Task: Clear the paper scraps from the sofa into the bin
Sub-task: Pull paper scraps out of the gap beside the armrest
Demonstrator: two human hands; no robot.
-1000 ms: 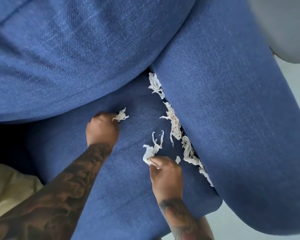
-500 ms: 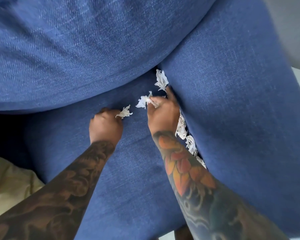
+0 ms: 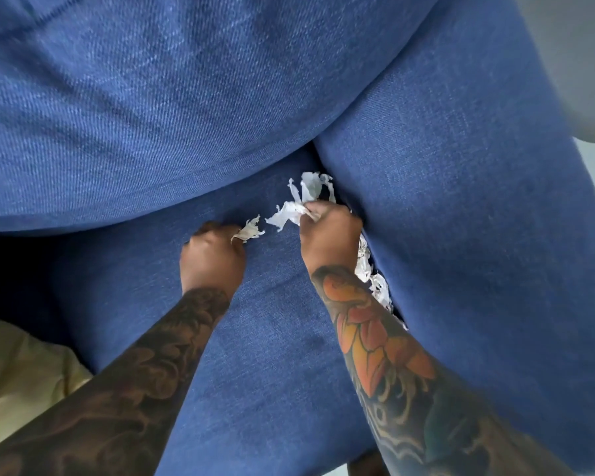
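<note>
Shot from a single wide-angle head-worn camera, angled steeply forward and down over both tattooed forearms. Taken at close range, with the blue woven-fabric sofa seat cushion (image 3: 265, 338) filling most of the frame, the back cushion bulging across the top and the padded armrest running down the right. Edges bent by the lens. No second view to overlap with; pale floor glimpsed at far right.

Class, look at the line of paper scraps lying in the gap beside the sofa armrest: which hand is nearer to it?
Right. The right hand sits against the line of scraps; the left hand is farther off on the seat.
</note>
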